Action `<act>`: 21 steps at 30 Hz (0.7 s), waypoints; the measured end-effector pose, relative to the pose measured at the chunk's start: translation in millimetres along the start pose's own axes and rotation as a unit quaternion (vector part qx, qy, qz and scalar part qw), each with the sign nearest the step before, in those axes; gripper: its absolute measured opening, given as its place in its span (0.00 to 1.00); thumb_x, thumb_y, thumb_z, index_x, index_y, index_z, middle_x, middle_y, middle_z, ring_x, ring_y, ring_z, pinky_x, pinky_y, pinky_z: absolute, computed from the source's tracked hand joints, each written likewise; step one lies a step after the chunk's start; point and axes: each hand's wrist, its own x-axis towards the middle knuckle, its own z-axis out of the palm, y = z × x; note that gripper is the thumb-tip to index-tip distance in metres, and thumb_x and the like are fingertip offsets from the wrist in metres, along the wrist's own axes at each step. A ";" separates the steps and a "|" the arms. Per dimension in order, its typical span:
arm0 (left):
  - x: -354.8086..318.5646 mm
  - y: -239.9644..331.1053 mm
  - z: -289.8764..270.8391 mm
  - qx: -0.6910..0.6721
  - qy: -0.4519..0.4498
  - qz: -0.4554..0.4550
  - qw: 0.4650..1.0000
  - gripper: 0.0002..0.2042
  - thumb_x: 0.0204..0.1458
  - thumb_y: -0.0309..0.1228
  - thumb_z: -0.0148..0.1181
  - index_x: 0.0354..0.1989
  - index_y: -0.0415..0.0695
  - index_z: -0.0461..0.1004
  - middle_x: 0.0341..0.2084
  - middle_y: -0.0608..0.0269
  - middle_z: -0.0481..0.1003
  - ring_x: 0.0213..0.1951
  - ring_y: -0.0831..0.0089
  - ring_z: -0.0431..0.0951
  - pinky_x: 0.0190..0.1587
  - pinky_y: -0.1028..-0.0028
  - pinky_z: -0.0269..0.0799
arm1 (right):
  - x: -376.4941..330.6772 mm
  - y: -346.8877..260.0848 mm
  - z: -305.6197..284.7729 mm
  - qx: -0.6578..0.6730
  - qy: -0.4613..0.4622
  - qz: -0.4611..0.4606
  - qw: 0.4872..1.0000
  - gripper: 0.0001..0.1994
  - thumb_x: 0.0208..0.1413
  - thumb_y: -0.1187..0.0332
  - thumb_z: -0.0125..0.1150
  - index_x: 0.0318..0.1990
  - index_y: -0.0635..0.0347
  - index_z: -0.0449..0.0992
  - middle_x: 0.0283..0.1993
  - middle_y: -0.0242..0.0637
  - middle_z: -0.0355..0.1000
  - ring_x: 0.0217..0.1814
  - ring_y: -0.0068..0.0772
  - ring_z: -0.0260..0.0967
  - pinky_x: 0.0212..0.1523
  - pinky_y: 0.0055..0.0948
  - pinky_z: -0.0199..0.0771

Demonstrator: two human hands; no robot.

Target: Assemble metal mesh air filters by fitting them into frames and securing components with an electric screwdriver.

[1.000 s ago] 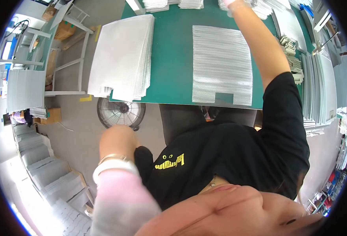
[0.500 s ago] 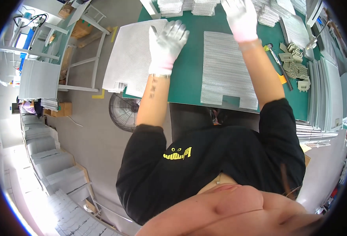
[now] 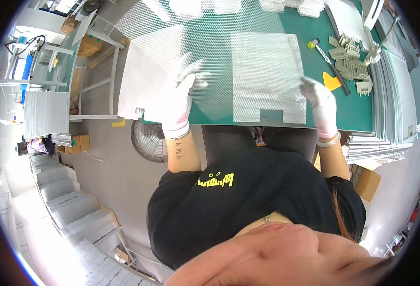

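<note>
Both my hands wear white gloves. My left hand is over the left side of the table, its fingers spread and blurred. Beside and beyond it, a wide see-through mesh sheet slants across the table, smeared by motion. Whether the left fingers touch this mesh, I cannot tell. Under it at the left lies a pale flat sheet. Close to the right edge of a notched mesh sheet is my right hand, its fingers stretched toward that edge with blurred tips and no visible hold.
On the right of the green table lie a hammer, an orange-yellow piece and several grey-green plastic parts. White mesh stacks stand along the far side. Upright panels line the right; a floor fan stands below left.
Both hands have come back toward me, the right one from the far stacks to the near right. The wide see-through mesh now spreads across the left and middle of the table.
</note>
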 end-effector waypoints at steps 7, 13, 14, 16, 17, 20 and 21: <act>-1.4 -22.7 21.5 0.011 -0.094 -0.098 0.991 0.32 0.59 0.26 0.57 0.70 0.33 0.53 0.53 0.42 0.74 0.42 0.61 0.82 0.39 0.73 0.79 | -16.0 -16.9 -11.7 0.079 -0.085 -0.027 0.993 0.36 0.66 0.54 0.54 0.73 0.64 0.51 0.56 0.48 0.74 0.53 0.31 0.73 0.59 0.31 0.71; 8.6 -75.8 49.1 0.178 -0.039 -0.057 0.982 0.41 0.55 0.25 0.62 0.73 0.34 0.42 0.54 0.46 0.74 0.38 0.76 0.79 0.40 0.78 0.77 | -22.0 -25.8 -0.6 -0.307 0.010 -0.032 0.951 0.44 0.53 0.70 0.66 0.76 0.52 0.47 0.43 0.37 0.77 0.27 0.20 0.70 0.33 0.24 0.75; 9.9 -82.3 55.7 0.282 -0.009 -0.011 0.959 0.42 0.55 0.24 0.61 0.74 0.35 0.39 0.54 0.47 0.73 0.37 0.77 0.78 0.38 0.80 0.76 | -19.5 -18.1 -3.5 -0.342 0.002 -0.041 0.939 0.43 0.53 0.70 0.66 0.75 0.53 0.49 0.40 0.37 0.77 0.27 0.21 0.70 0.33 0.25 0.74; 12.8 -94.3 59.8 0.381 0.035 0.032 0.924 0.41 0.53 0.29 0.64 0.73 0.36 0.47 0.55 0.47 0.72 0.36 0.74 0.77 0.39 0.77 0.77 | -16.3 -10.2 -0.9 -0.378 0.005 -0.043 0.925 0.39 0.53 0.68 0.65 0.73 0.54 0.56 0.33 0.40 0.74 0.26 0.29 0.71 0.34 0.29 0.74; 15.4 -100.3 57.6 0.381 0.033 0.030 0.923 0.41 0.53 0.29 0.64 0.73 0.36 0.47 0.55 0.47 0.72 0.36 0.74 0.77 0.39 0.77 0.77 | -14.2 -4.6 -1.6 -0.378 0.006 -0.040 0.925 0.39 0.53 0.68 0.65 0.73 0.54 0.56 0.33 0.40 0.74 0.26 0.29 0.71 0.34 0.29 0.74; 26.4 -122.8 44.6 0.592 0.000 0.188 0.784 0.35 0.46 0.40 0.72 0.62 0.36 0.68 0.51 0.48 0.71 0.43 0.63 0.76 0.50 0.66 0.74 | -7.4 6.9 0.3 -0.445 0.018 -0.013 0.895 0.37 0.53 0.64 0.65 0.71 0.52 0.59 0.35 0.46 0.74 0.30 0.42 0.72 0.39 0.35 0.75; 28.3 -124.6 46.2 0.593 -0.002 0.188 0.783 0.35 0.46 0.40 0.72 0.62 0.36 0.68 0.51 0.48 0.71 0.43 0.63 0.76 0.50 0.66 0.74 | -7.0 10.3 -1.0 -0.444 0.019 -0.011 0.896 0.37 0.53 0.64 0.65 0.71 0.52 0.59 0.35 0.46 0.74 0.30 0.42 0.72 0.39 0.35 0.75</act>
